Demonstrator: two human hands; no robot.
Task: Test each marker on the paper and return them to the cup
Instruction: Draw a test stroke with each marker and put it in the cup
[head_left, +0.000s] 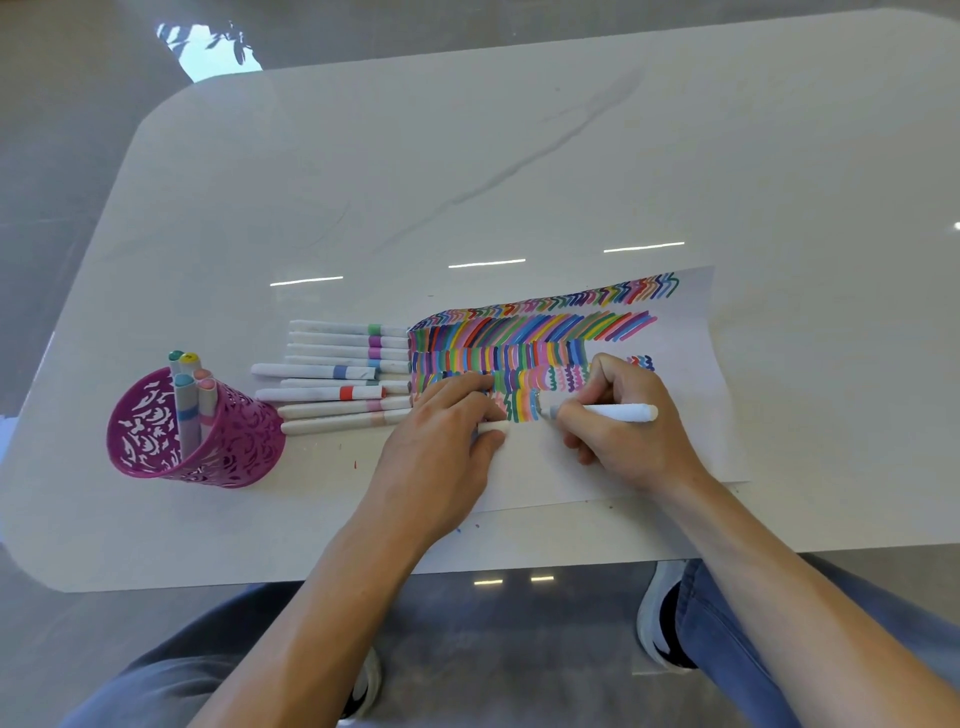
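Note:
A white sheet of paper (545, 467) covered in rows of coloured strokes lies on the table. My right hand (623, 431) grips a white marker (618, 413) with its tip down on the paper beside the lowest row of strokes. My left hand (441, 431) lies on the paper's left part and pinches a white cap (493, 427) between thumb and fingers. A purple lattice cup (197, 431) stands at the left with several markers upright in it. Several capped white markers (337, 374) lie side by side between cup and paper.
The white marble-look table (467, 171) stretches far behind the paper. Its front edge runs just below my forearms. My knees and shoes show under the edge. Small ink specks dot the table near the front.

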